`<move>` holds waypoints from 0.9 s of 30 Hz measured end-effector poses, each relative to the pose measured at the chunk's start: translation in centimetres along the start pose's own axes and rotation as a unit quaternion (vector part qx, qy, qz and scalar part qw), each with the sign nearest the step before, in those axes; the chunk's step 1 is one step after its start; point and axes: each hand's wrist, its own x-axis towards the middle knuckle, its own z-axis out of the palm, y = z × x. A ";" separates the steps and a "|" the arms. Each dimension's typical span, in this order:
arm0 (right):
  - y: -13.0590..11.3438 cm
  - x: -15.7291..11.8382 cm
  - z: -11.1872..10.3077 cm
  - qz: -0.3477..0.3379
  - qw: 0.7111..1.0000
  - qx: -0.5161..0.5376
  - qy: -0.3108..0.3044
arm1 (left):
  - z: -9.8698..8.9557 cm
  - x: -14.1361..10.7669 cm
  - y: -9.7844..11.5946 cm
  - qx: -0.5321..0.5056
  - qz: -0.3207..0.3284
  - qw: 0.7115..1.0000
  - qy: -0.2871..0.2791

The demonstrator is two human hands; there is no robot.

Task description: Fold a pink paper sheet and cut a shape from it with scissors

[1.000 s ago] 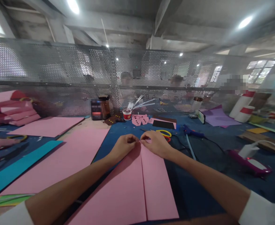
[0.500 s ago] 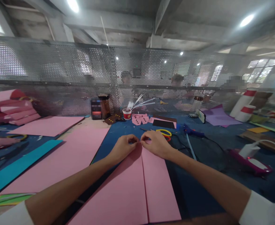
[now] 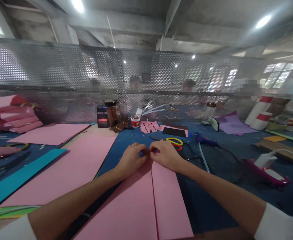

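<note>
A large pink paper sheet (image 3: pixel 133 203) lies in front of me, its right part a folded strip (image 3: pixel 170 200) whose edge runs lengthwise toward me. At the far end of that sheet my left hand (image 3: pixel 133 156) is closed, thumb and forefinger pinching the paper's edge. Right beside it, almost touching, my right hand (image 3: pixel 165 153) pinches the same far edge near the fold line. The fingertips cover the exact spot they grip. Just beyond my right hand lie scissors (image 3: pixel 175 142) with yellow and red handles.
On the left are another pink sheet (image 3: pixel 76 166) and a blue paper strip (image 3: pixel 23 178). A blue glue gun (image 3: pixel 206 139) and a purple power strip (image 3: pixel 267 171) with a white plug lie right. A paper cup (image 3: pixel 135 122) of sticks stands before the perforated metal screen (image 3: pixel 68 73).
Both hands keep pinching the far edge of the pink paper. They have shifted only very slightly, and the sheet lies almost the same.
</note>
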 end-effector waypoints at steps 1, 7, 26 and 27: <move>0.0 0.0 0.0 0.001 1.000 0.008 0.002 | 0.0 0.0 0.2 0.006 0.002 1.000 0.002; 0.3 0.2 0.3 0.006 0.995 0.096 0.017 | -0.1 -0.1 0.8 0.034 0.017 0.999 0.025; 0.8 0.1 0.6 0.050 0.978 0.201 -0.029 | 0.5 0.0 0.0 0.107 0.063 0.992 0.033; 0.9 0.1 0.7 0.050 0.978 0.199 -0.028 | 0.5 0.0 0.1 0.105 0.058 0.992 0.032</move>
